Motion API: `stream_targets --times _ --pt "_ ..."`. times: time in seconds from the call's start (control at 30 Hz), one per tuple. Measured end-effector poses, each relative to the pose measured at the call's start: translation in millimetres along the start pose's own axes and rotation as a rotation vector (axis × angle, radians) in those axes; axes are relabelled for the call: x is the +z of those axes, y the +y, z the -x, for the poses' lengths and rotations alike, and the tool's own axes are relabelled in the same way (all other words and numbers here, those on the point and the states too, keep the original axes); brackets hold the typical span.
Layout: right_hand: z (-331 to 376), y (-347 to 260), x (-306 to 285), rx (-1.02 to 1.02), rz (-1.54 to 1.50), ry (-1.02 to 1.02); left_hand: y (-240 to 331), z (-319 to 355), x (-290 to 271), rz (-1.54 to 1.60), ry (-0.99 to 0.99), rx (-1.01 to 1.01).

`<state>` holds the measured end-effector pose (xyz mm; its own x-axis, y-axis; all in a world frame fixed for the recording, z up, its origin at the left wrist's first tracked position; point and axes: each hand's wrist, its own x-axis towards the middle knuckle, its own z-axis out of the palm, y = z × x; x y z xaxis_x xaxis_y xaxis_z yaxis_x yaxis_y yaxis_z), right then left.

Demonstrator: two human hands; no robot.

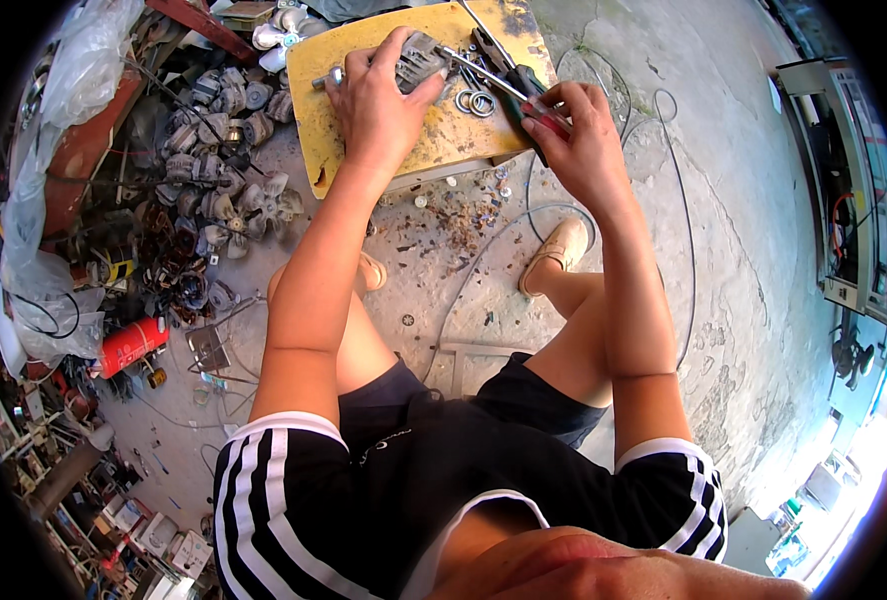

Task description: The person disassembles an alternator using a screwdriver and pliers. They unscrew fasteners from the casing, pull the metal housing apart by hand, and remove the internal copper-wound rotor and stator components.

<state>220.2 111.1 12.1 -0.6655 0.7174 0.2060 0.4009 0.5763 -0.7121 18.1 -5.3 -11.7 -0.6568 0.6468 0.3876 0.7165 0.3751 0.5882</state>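
A worn yellow board [443, 135] lies on the concrete floor in front of me. My left hand [378, 95] presses down on a small grey metal motor [421, 62] with a shaft sticking out to the left. My right hand [573, 125] grips a screwdriver [483, 72] by its dark green handle, and the thin shaft points left with its tip at the motor. Pliers with dark handles [498, 55] and two metal rings [475, 102] lie on the board between my hands.
A heap of small motors and fan blades [213, 160] lies to the left of the board. A red cylinder [131, 345] sits lower left among clutter. Scattered screws and rust bits [458, 215] lie below the board. A thin wire [678, 190] loops across the floor at right. A cabinet [853, 190] stands far right.
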Motion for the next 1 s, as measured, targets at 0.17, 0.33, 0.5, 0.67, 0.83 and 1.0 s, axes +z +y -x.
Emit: stream_targets --times 0.17,0.33,0.5,0.67,0.83,1.0 --pt "-1.9 -15.4 -7.4 0.135 -0.045 -0.166 -2.0 0.7 0.3 -0.002 0.003 0.000" --pt "-0.8 -1.9 -0.6 0.111 0.024 -0.204 -1.2 -0.3 1.4 -0.011 0.016 0.015" --pt "0.6 0.5 0.8 0.013 -0.027 -0.034 -1.4 -0.1 1.7 -0.013 0.013 0.019" --pt "-1.6 -10.4 -4.8 0.026 0.070 -0.063 -1.1 -0.7 2.2 -0.022 0.028 0.016" --pt "-1.7 -17.3 -7.6 0.260 -0.108 -0.277 0.0 0.5 0.7 -0.004 0.018 0.014" --pt "0.3 1.9 -2.6 0.037 0.041 -0.149 -0.5 0.5 0.9 0.006 0.012 0.002"
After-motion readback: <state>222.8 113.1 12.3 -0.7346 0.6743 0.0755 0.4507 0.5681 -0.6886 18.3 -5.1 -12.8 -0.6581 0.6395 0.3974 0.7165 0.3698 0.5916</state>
